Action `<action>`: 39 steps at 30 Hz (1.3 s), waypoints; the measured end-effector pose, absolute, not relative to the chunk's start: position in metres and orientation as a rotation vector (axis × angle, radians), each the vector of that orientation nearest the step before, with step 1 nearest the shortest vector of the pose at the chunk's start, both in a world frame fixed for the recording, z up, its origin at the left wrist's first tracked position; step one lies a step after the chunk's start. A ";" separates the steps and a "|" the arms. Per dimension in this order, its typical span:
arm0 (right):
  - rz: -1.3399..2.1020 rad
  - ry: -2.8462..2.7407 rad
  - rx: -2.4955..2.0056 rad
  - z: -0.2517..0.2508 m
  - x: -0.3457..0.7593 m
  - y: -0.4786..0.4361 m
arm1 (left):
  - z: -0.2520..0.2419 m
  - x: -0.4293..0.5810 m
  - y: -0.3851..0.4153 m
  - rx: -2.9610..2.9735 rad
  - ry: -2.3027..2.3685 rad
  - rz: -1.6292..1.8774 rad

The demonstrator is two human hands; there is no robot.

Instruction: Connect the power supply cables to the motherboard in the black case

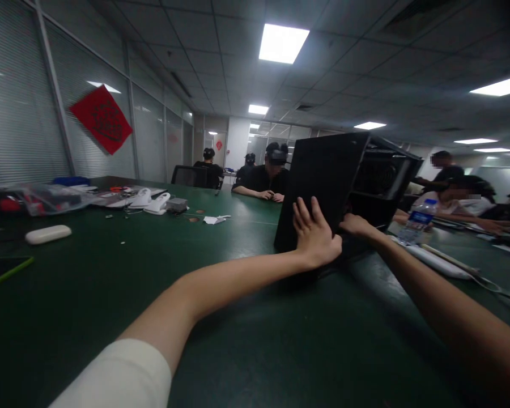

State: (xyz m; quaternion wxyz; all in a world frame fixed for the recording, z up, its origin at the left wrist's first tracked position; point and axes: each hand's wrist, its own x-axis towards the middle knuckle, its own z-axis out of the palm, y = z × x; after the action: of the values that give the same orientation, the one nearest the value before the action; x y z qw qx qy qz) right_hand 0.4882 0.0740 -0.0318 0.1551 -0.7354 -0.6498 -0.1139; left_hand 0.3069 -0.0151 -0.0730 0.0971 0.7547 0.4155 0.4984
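Observation:
A black computer case [318, 175] stands tilted on the green table, its right side uncovered so that the dark inside shows. Against its flat black panel lies my left hand [317, 235], palm on the surface and fingers spread. My right hand [357, 225] reaches into the lower part of the uncovered side. Its fingers are curled, and their tips are hidden in the dark interior, so whatever they touch or hold cannot be made out.
On the green table [238, 340] lie a white oblong case [48, 234], a green-edged phone [4, 272], white handheld devices [157, 203] and a plastic bag [55, 198] at left. A water bottle [419, 221] stands at right. Several people sit around, one person [259, 181] across the table.

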 end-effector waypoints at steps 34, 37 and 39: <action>0.063 -2.631 -1.306 -0.003 0.186 -0.046 | -0.048 -0.088 -0.104 2.015 1.792 1.471; 0.096 -2.716 -1.269 0.004 0.203 -0.046 | -0.047 -0.086 -0.107 2.013 1.795 1.474; 0.035 -2.754 -1.244 0.013 0.214 -0.050 | -0.043 -0.088 -0.109 2.081 1.792 1.404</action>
State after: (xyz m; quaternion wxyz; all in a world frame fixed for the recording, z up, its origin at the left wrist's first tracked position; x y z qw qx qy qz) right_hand 0.2136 -0.0498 0.0130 0.0598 -0.4108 -0.9097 0.0116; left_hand -0.0878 -0.1090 -0.0434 0.0287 0.6743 0.5809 0.4550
